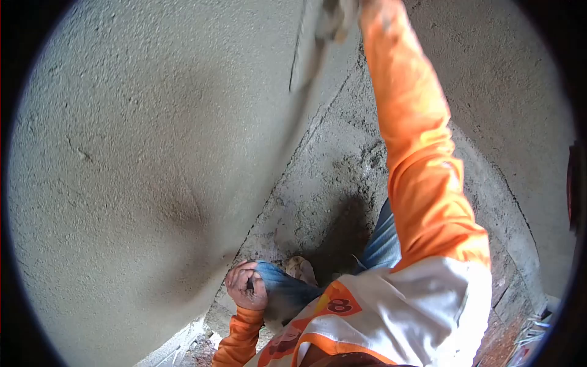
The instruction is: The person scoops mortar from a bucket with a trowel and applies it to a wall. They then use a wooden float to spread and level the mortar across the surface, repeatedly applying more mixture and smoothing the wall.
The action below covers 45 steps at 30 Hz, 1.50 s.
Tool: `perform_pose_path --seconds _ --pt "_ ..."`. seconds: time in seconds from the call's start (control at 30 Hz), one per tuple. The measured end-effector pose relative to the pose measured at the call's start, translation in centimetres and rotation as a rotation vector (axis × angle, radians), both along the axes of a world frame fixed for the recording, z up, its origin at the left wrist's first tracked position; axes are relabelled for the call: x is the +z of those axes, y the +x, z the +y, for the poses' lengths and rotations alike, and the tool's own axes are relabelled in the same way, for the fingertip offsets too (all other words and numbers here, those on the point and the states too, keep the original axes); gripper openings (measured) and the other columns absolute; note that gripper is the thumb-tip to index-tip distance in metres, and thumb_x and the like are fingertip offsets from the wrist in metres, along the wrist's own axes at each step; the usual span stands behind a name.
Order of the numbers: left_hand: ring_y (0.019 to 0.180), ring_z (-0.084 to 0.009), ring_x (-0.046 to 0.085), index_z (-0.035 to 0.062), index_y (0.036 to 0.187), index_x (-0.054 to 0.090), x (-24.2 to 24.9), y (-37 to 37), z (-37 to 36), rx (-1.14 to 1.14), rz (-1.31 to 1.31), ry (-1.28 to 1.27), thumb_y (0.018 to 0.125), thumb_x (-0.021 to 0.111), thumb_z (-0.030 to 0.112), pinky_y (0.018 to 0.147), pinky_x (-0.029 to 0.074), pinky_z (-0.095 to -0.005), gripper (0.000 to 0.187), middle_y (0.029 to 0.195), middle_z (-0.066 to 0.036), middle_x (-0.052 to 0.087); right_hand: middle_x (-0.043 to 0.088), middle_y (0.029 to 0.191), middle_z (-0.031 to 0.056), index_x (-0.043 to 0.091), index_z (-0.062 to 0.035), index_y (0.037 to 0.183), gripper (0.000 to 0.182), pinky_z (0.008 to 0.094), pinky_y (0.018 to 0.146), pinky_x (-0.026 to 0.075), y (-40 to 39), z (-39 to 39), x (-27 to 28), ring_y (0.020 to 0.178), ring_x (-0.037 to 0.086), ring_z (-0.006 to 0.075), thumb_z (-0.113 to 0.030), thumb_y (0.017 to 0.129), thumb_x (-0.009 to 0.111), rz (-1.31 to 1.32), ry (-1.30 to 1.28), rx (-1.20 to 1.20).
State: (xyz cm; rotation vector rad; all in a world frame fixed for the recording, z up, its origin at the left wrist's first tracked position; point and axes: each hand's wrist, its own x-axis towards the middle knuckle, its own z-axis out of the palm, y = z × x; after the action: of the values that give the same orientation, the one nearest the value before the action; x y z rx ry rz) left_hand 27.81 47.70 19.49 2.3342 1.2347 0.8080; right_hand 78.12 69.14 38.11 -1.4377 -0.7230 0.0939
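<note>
Up at the top edge, my right hand (338, 19) is closed around a plastering trowel. The trowel's thin blade (298, 52) is seen nearly edge-on against the wet grey plaster wall (134, 140). The picture cuts off part of the hand and tool, and both are a little blurred. Lower down, my left hand (246, 286) rests at my bent knee (275, 278), close to the foot of the wall. Its fingers are curled in towards the thumb, with a dark hollow between them and no object visible there.
The rough cement floor (306, 208) meets the wall along a slanting line. Another grey rendered surface (501, 67) stands on the right, with a dark red object (575, 186) at its edge. Debris and pale strips (531, 336) lie at lower right. My shoe (301, 269) is beneath me.
</note>
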Motion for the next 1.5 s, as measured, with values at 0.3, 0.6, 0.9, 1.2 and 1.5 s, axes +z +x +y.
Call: perform_pose_path --seconds 0.3,0.6,0.9,1.2,1.5 --pt "0.086 -0.0298 0.058 0.0047 0.073 0.053 0.5 0.0 0.0 -0.072 0.023 -0.060 0.068 0.053 0.011 0.084 0.039 -0.0389 0.009 0.083 -0.008 0.062 0.052 0.051 0.0094 0.047 0.0002 0.098 0.041 0.0341 0.038 0.046 -3.5 1.4 -32.1 0.041 0.054 0.0202 -0.040 0.089 0.044 0.547 -0.225 0.026" --pt "0.089 -0.0317 0.057 0.0054 0.071 0.052 0.5 -0.2 -0.4 -0.066 -0.013 -0.086 0.069 0.053 0.013 0.085 0.038 -0.0401 0.008 0.085 -0.008 0.062 0.047 0.058 0.0112 0.041 -0.0018 0.095 0.050 0.0380 0.040 0.045 -9.0 -0.5 -42.1 0.044 0.050 0.0237 -0.051 0.085 0.045 0.997 -0.280 0.017" --pt "0.088 -0.0324 0.057 0.0089 0.064 0.050 -0.1 -0.3 -0.2 -0.023 0.021 -0.133 0.081 0.051 0.032 0.084 0.039 -0.0406 0.029 0.082 -0.008 0.063 0.057 0.063 0.0190 0.053 0.0046 0.092 0.064 0.0401 0.044 0.047 -4.4 0.8 -42.1 0.047 0.057 0.0301 -0.058 0.082 0.044 0.964 -0.372 -0.104" --pt "0.085 -0.0322 0.057 0.0082 0.064 0.050 -1.6 0.6 0.1 -0.043 -0.029 -0.103 0.078 0.052 0.029 0.085 0.040 -0.0404 0.026 0.080 -0.009 0.063 0.062 0.085 0.0220 0.055 0.0033 0.100 0.069 0.0384 0.069 0.049 -4.0 -0.6 -41.4 0.074 0.063 0.0323 -0.062 0.077 0.045 0.862 -0.589 -0.270" --pt "0.087 -0.0319 0.057 0.0082 0.065 0.050 0.2 0.9 -0.3 -0.043 -0.013 -0.174 0.081 0.052 0.031 0.085 0.040 -0.0412 0.028 0.082 -0.009 0.063 0.062 0.083 0.0217 0.057 0.0069 0.096 0.071 0.0401 0.072 0.048 0.3 -14.9 -43.2 0.081 0.062 0.0351 -0.061 0.079 0.043 0.860 -0.689 -0.541"
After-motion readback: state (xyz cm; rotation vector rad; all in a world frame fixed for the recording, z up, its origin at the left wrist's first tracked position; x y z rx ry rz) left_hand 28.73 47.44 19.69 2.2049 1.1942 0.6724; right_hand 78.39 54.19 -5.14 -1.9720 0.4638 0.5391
